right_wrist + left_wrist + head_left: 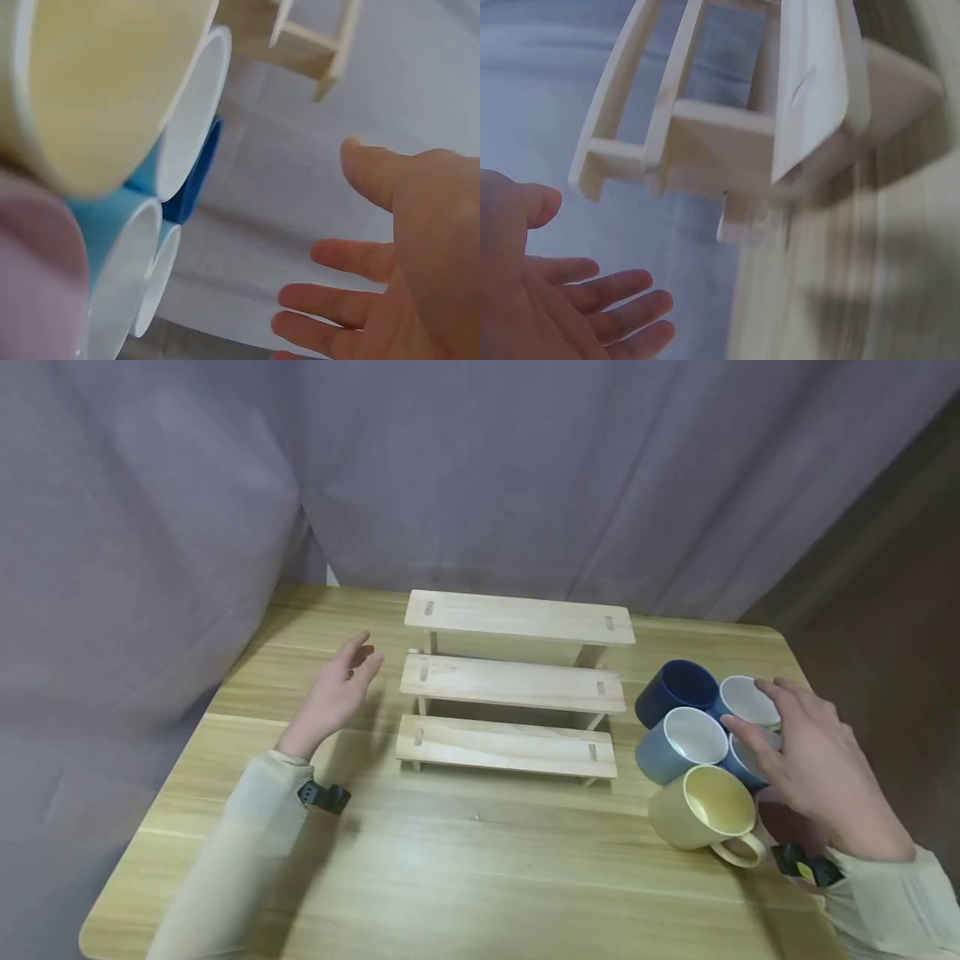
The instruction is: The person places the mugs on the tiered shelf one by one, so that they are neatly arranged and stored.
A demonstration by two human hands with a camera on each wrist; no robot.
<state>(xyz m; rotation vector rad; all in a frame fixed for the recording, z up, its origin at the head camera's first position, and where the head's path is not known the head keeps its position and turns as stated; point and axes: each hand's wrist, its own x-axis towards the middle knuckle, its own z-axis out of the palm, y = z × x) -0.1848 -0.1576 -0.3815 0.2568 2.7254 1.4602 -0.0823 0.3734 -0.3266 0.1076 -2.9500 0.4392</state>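
Observation:
Several mugs stand grouped on the right of the table: a dark blue mug (671, 697), a light blue mug (663, 750), a yellow mug (678, 814) with its handle toward the front right, a white-lined mug (742, 697), a blue mug (742, 766) and a pink mug (41, 277). My right hand (817, 768) hovers over the right side of this group, thumb and fingers apart, holding nothing; it partly hides the pink mug. In the middle stands a three-step wooden rack (517, 681). To its left my left hand (330, 693) is held in the air, fingers spread, touching nothing.
The wooden table (450, 868) has rounded corners. A grey curtain (487, 468) hangs along its back and left sides, close behind the rack's top step. A dark area (892, 610) lies beyond the right edge. Each wrist carries a small black camera.

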